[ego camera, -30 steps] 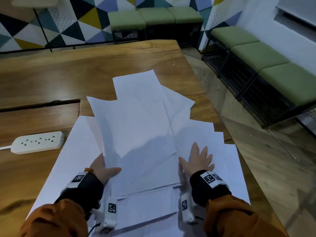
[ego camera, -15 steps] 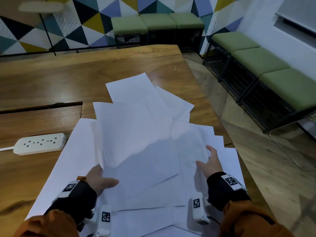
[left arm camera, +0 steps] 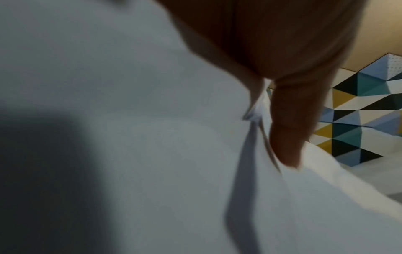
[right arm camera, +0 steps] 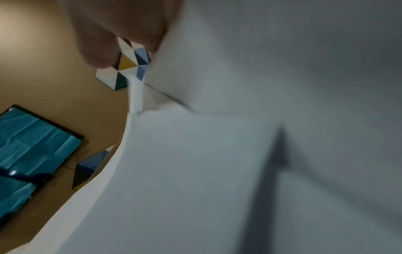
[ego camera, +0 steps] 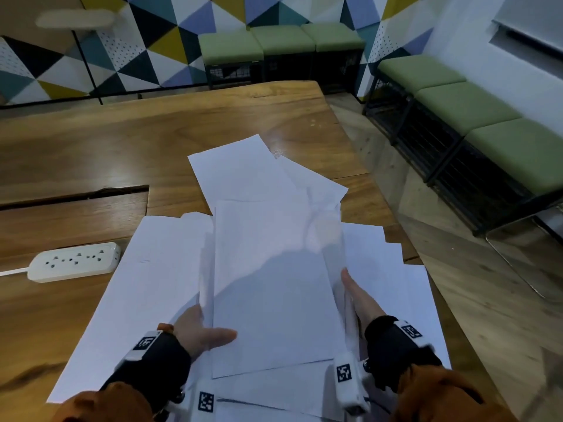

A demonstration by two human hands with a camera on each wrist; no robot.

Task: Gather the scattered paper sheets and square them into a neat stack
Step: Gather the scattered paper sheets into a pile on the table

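A loose bundle of white paper sheets (ego camera: 274, 284) is held between my hands above the wooden table (ego camera: 152, 141). My left hand (ego camera: 201, 330) grips its left edge, thumb on top and fingers (left arm camera: 289, 137) beneath. My right hand (ego camera: 359, 296) holds the right edge, which curls up against the palm; its fingers (right arm camera: 97, 49) show blurred in the right wrist view. More sheets lie on the table: a large one on the left (ego camera: 137, 284), two fanned out beyond the bundle (ego camera: 243, 169), and several on the right (ego camera: 384, 257) and under my wrists.
A white power strip (ego camera: 73, 264) lies on the table to the left of the papers. The table's right edge (ego camera: 377, 190) runs close to the right-hand sheets, with floor beyond. Green cushioned benches (ego camera: 487, 126) line the right wall and the back wall.
My right hand lifted off the flat sheets, took their right side and drew it left. The fanned sheets have closed into a narrower bundle between both hands.
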